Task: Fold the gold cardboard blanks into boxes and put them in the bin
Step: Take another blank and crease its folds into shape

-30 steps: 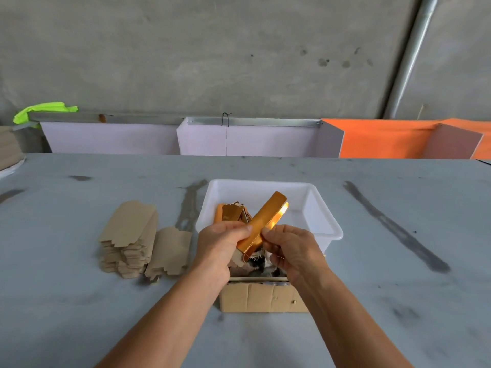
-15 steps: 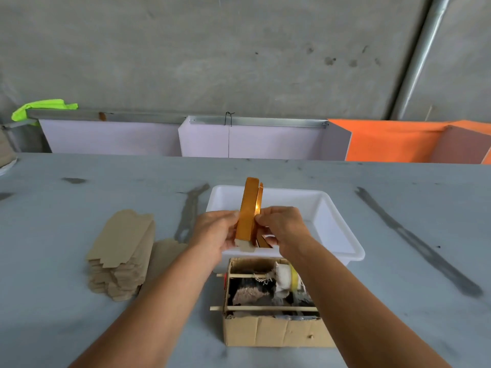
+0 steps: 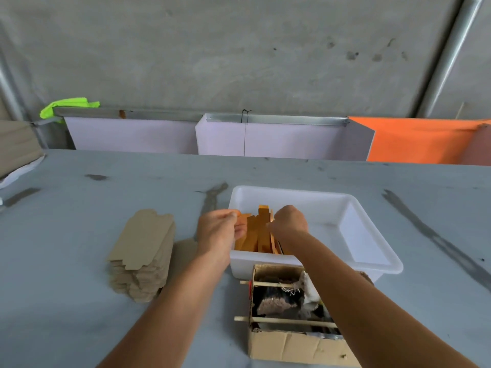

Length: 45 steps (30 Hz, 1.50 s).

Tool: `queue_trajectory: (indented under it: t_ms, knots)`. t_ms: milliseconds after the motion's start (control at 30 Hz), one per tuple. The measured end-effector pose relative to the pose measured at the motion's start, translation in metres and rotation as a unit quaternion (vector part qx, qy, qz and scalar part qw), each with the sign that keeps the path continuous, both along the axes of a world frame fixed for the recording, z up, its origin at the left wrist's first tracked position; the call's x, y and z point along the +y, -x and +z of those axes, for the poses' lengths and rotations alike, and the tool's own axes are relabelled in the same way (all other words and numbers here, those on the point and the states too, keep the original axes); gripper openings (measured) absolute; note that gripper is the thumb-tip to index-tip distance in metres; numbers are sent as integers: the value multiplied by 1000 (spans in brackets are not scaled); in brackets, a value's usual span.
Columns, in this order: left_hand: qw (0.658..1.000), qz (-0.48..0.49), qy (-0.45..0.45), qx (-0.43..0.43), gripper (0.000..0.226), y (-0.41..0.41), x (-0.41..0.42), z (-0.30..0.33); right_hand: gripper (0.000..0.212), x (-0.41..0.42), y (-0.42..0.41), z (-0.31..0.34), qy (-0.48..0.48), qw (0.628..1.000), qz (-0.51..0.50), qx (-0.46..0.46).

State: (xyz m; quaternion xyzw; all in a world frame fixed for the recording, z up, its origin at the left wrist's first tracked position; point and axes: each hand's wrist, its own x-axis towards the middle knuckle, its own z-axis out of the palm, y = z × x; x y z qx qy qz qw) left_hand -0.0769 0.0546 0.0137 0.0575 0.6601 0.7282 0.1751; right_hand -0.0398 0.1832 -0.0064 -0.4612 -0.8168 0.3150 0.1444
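Note:
The white plastic bin (image 3: 372,257) stands on the grey table. Several folded gold boxes (image 3: 251,236) lie in its left part. One gold box (image 3: 263,221) sticks up higher than the others, and my right hand (image 3: 289,221) holds its right side with curled fingers. My left hand (image 3: 216,231) hovers over the bin's left rim, its fingers curled beside the end of another gold box; whether it grips that box is unclear. A stack of flat cardboard blanks (image 3: 142,251), brown side up, lies left of the bin, and another blank (image 3: 184,248) shows between the stack and my left arm.
An open brown carton (image 3: 295,343) of rags and wooden sticks sits right in front of the bin, under my right forearm. White and orange panels (image 3: 279,139) line the table's far edge below a concrete wall. A green cloth (image 3: 70,104) hangs at the far left.
Both hands have carried the gold box from above the carton forward and down into the left part of the bin. The view has tilted, so the carton shows more fully.

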Motion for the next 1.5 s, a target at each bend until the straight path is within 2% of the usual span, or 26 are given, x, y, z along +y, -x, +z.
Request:
queue_trajectory:
  t_ms: [67,200,333,400,533,600,800,967,1200,1367,1500]
  knots:
    - [1000,6,-3,-10,13,2,-8,1,9,-22,-8,13,-65,997,45,3]
    - [999,30,-19,-18,17,8,-30,8,18,-93,-36,29,-168,968,186,14]
    - [999,48,-15,13,22,14,-57,22,18,-156,-49,14,-189,930,315,-22]
    - [999,46,-21,14,23,12,-69,24,19,-175,-42,-1,-182,926,325,-58]
    - [999,40,-26,-4,21,2,-81,22,42,-182,-17,-34,-240,912,313,-116]
    - [999,41,-28,-12,21,-2,-85,20,45,-183,-11,-44,-257,903,308,-156]
    - [999,33,-21,-29,21,-4,-94,18,28,-189,-11,-64,-343,861,331,-178]
    - [999,43,-13,-29,21,0,-104,14,27,-192,-14,-69,-384,827,365,-188]
    - [999,34,-11,-38,22,-2,-113,8,16,-196,-21,-46,-346,830,405,-166]
    - [998,43,-16,-30,22,-5,-123,9,23,-196,-27,-35,-295,866,366,-173]
    - [998,55,-10,-11,20,-6,-130,6,27,-198,-35,-23,-289,872,352,-180]
